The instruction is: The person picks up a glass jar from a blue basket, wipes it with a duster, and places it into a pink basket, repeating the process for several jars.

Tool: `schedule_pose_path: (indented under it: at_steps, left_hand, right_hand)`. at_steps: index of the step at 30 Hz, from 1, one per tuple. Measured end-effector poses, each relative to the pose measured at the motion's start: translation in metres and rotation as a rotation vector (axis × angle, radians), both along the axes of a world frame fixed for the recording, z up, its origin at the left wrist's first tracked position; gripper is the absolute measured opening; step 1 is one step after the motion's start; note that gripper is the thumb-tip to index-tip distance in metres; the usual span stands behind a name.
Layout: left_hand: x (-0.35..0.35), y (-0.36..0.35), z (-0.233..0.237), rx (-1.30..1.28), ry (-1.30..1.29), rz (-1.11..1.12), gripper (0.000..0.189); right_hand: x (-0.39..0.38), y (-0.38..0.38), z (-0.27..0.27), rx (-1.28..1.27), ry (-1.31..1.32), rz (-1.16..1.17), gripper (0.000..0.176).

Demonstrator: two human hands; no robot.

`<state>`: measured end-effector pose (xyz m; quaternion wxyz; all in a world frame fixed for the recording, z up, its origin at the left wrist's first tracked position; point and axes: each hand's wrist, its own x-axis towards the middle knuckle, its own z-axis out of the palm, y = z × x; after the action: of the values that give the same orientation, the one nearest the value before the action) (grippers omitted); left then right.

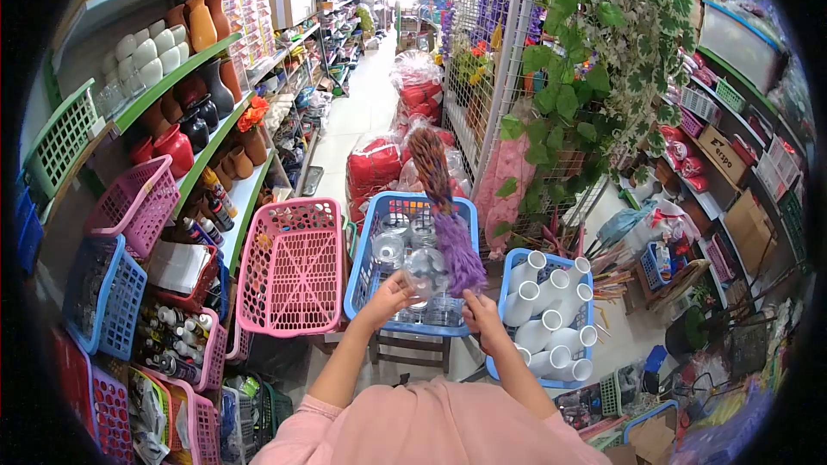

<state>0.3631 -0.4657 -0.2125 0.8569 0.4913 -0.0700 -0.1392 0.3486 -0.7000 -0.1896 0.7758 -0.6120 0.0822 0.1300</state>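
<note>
My left hand (394, 294) is closed on the near left side of a clear glass jar (425, 265), at the near part of a blue plastic basket (355, 286). More clear glass jars (395, 226) lie in that basket. In my closed right hand (482, 310) is the near end of a feather duster (457, 245), purple close to my hand and brown-orange at the far end. The duster slants away over the basket's right side, beside the jar. My grip hides its handle.
An open pink basket (289, 275) stands left of the blue one. To the right, a smaller blue basket (588, 336) holds several white vases (551, 293). Red bundles in plastic (375, 168) lie beyond. Shelves with vases (201, 21) line the left; a white wire rack (508, 60) rises ahead right.
</note>
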Motion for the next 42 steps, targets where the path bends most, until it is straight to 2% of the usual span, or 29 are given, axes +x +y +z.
schedule_pose_path:
  at_steps: [2, 5, 6, 7, 9, 15, 17, 18, 19, 21, 22, 24, 25, 27, 29, 31, 32, 33, 35, 36, 37, 39, 40, 42]
  left_hand:
    - [-0.003, -0.002, -0.005, -0.004, 0.004, -0.048, 0.043]
    - [-0.002, 0.007, -0.011, 0.031, 0.0, 0.001, 0.043]
    - [-0.004, 0.007, -0.009, 0.03, -0.005, 0.042, 0.043]
    - [-0.003, 0.009, -0.013, 0.029, -0.005, 0.047, 0.043]
    - [-0.002, 0.012, -0.02, 0.046, -0.04, 0.06, 0.055]
    - [-0.001, 0.019, -0.016, 0.199, -0.123, 0.069, 0.047]
    - [-0.004, 0.022, -0.01, 0.262, -0.1, -0.007, 0.041]
    - [-0.002, 0.024, -0.016, 0.289, -0.086, -0.042, 0.049]
    - [-0.002, 0.024, -0.022, 0.289, -0.085, -0.039, 0.049]
    - [-0.004, 0.02, -0.025, 0.317, -0.044, 0.02, 0.073]
    - [-0.008, 0.017, -0.022, 0.316, -0.041, 0.018, 0.073]
    - [-0.015, 0.008, -0.014, 0.519, -0.11, 0.226, 0.101]
    - [-0.014, 0.004, -0.011, 0.518, -0.11, 0.225, 0.101]
    - [-0.01, -0.002, -0.006, 0.825, -0.347, 0.243, 0.116]
    - [-0.006, -0.008, -0.001, 0.848, -0.422, 0.305, 0.116]
    - [0.005, -0.005, -0.01, 0.769, -0.372, 0.283, 0.116]
    - [0.004, -0.003, -0.012, 0.766, -0.424, 0.317, 0.103]
    - [0.004, 0.0, -0.011, 0.766, -0.426, 0.317, 0.103]
    - [0.003, 0.007, -0.01, 0.243, -0.144, 0.321, 0.081]
    - [0.01, 0.019, -0.015, 0.065, -0.028, 0.277, 0.065]
    - [0.012, 0.029, -0.015, 0.064, -0.027, 0.277, 0.065]
    - [0.017, 0.047, -0.012, -0.332, 0.024, 0.279, 0.076]
    - [0.019, 0.055, -0.007, -0.295, 0.068, 0.311, 0.081]
    - [0.02, 0.064, -0.001, -0.296, 0.07, 0.361, 0.083]
  right_hand:
    - [0.01, 0.008, 0.001, 0.103, 0.059, 0.159, 0.031]
    - [0.018, 0.018, -0.003, 0.148, 0.031, 0.189, 0.031]
    - [0.015, 0.025, 0.008, 0.14, 0.046, 0.171, 0.039]
    - [0.016, 0.027, 0.006, 0.138, 0.046, 0.176, 0.039]
    - [0.021, 0.031, -0.003, 0.23, 0.063, 0.219, 0.031]
    - [0.038, 0.049, -0.008, 0.441, 0.257, 0.251, 0.031]
    - [0.041, 0.05, -0.018, 0.425, 0.242, 0.25, 0.031]
    - [0.04, 0.05, -0.02, 0.411, 0.231, 0.246, 0.03]
    - [0.041, 0.049, -0.022, 0.41, 0.233, 0.249, 0.03]
    - [0.039, 0.046, -0.021, 0.349, 0.14, 0.227, 0.03]
    - [0.037, 0.046, -0.018, 0.348, 0.143, 0.225, 0.03]
    - [0.035, 0.047, -0.013, 0.061, -0.031, 0.073, 0.025]
    - [0.035, 0.049, -0.013, 0.061, -0.031, 0.072, 0.025]
    - [0.035, 0.056, -0.018, -0.23, -0.266, -0.035, 0.025]
    - [0.032, 0.059, -0.022, -0.203, -0.349, -0.025, 0.028]
    - [0.017, 0.058, 0.002, -0.191, -0.273, 0.078, 0.025]
    - [0.016, 0.051, 0.006, -0.114, -0.157, 0.151, 0.023]
    - [0.016, 0.046, 0.006, -0.115, -0.159, 0.15, 0.023]
    - [0.013, 0.032, 0.001, 0.054, -0.061, 0.052, 0.025]
    - [0.013, 0.02, -0.011, -0.08, -0.118, 0.072, 0.033]
    - [0.007, 0.01, -0.018, -0.081, -0.118, 0.073, 0.033]
    - [-0.005, -0.008, -0.029, -0.337, -0.359, 0.052, 0.036]
    - [-0.014, -0.016, -0.027, -0.338, -0.359, 0.059, 0.036]
    - [-0.036, -0.033, -0.015, -0.793, -0.443, 0.196, 0.039]
